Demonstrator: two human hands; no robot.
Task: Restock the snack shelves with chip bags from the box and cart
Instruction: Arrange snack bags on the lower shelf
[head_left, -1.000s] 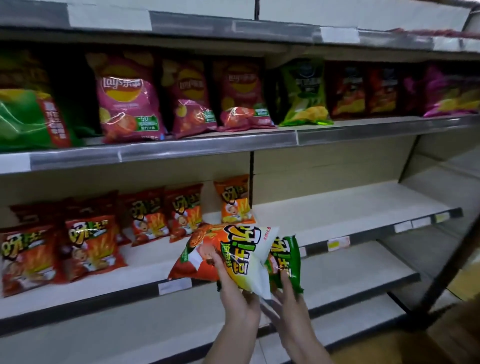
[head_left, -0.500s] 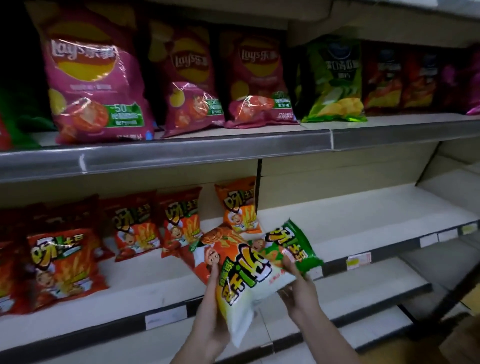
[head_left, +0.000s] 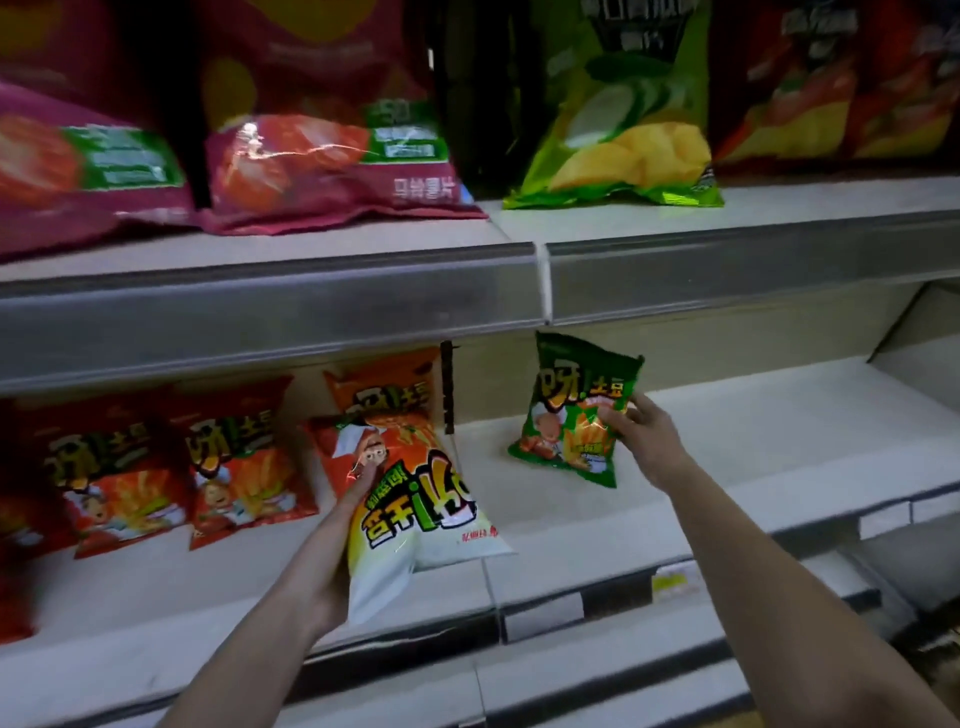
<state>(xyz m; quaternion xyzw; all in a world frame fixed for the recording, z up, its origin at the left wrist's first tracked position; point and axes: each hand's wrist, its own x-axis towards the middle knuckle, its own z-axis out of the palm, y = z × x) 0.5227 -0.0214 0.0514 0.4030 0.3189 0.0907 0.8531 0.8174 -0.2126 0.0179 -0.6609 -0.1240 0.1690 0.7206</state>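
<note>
Over the middle shelf (head_left: 727, 415), my right hand (head_left: 641, 439) pinches the small green bag (head_left: 569, 415) by its right edge, held upright. My left hand (head_left: 332, 561) grips the orange-and-white bag (head_left: 410, 499) from underneath; fingers mostly hidden behind it.

the hands have parted: the right hand (head_left: 641, 439) has carried the green bag (head_left: 574, 415) away from the orange-and-white bag (head_left: 415, 499), out over the middle shelf (head_left: 753, 457) right of its black divider (head_left: 448, 387). the left hand (head_left: 332, 561) has moved the orange-and-white bag in over that shelf, left of the divider.
</note>
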